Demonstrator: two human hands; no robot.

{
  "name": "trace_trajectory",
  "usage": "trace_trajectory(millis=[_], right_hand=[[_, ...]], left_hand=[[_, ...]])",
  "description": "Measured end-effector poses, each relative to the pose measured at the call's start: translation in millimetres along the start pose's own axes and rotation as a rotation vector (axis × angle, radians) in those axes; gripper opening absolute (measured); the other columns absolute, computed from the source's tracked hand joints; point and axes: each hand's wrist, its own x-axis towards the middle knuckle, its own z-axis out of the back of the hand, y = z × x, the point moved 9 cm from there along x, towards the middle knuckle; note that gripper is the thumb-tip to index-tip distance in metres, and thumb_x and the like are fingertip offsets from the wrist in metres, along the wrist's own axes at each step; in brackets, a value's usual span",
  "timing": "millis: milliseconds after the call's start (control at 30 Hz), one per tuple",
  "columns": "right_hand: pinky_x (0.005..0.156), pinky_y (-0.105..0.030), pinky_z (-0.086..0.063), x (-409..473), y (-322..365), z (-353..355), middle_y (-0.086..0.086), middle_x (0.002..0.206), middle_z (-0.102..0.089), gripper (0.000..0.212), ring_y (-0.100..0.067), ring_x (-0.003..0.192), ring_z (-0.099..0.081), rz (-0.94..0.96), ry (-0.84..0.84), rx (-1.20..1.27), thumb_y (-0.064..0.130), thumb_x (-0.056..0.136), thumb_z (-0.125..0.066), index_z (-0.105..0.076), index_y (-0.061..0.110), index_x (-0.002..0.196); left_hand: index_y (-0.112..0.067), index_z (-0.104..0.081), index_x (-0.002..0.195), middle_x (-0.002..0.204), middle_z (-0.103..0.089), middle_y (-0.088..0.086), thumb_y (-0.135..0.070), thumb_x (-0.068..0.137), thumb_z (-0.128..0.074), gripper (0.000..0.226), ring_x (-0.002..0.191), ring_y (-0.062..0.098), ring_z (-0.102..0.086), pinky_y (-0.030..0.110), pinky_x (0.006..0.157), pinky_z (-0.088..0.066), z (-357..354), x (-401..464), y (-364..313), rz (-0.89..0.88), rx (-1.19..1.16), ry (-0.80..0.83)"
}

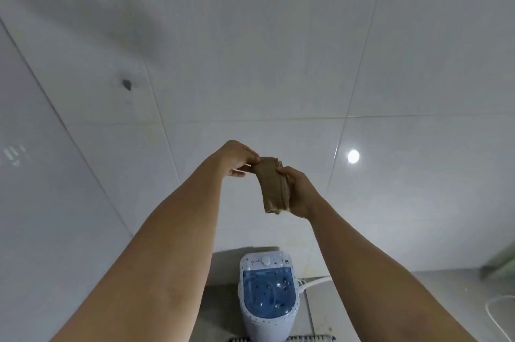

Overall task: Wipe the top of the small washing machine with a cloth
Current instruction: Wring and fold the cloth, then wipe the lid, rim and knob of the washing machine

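A brown folded cloth [271, 185] hangs in the air in front of the white tiled wall, well above the machine. My right hand [299, 192] grips its right side along its length. My left hand [237, 159] pinches the cloth's upper left corner. The small white washing machine [267, 300] stands on the floor at the bottom centre, with a blue see-through lid [267, 294] and a white knob [266, 260] on its control strip. Both arms reach out above it.
White wall tiles [250, 63] fill most of the view, with a dark hole [126, 85] at the left and a light reflection [353, 156] at the right. A white hose [315, 281] runs from the machine's right side. A striped mat [312, 338] lies at its base.
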Motion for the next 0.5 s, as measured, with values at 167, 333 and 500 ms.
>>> trace_trajectory(millis=[167,333,500], right_hand=[[0.089,-0.047,-0.053,31.5,-90.1,55.2,-0.017,0.123,-0.069,0.048,-0.031,0.103,-0.070,-0.133,-0.161,0.211,0.033,0.102,-0.047,-0.060,0.003,0.137],[0.074,-0.045,-0.060,63.1,-215.8,134.1,-0.024,0.115,-0.069,0.040,-0.034,0.092,-0.072,-0.321,-0.292,0.237,0.025,0.103,-0.053,-0.058,-0.002,0.133],[0.039,-0.023,-0.046,116.9,-333.2,241.4,-0.017,0.071,-0.069,0.029,-0.022,0.053,-0.059,-0.404,-0.557,-0.125,0.020,0.101,-0.057,-0.062,-0.004,0.116]], left_hand=[[-0.008,-0.073,0.110,0.108,-0.078,0.009,-0.024,0.093,-0.068,0.024,0.088,0.019,-0.072,0.033,0.084,-0.054,-21.5,43.2,90.2,0.093,0.120,0.020],[0.001,-0.072,0.107,0.109,-0.072,0.012,-0.022,0.096,-0.063,0.027,0.100,0.028,-0.068,0.040,0.090,-0.056,-65.9,91.0,241.6,0.200,0.230,0.070],[-0.014,-0.064,0.064,0.065,-0.057,0.009,-0.015,0.090,-0.058,0.027,0.064,0.023,-0.053,0.031,0.065,-0.041,-124.0,132.0,423.1,0.337,0.217,0.058]])
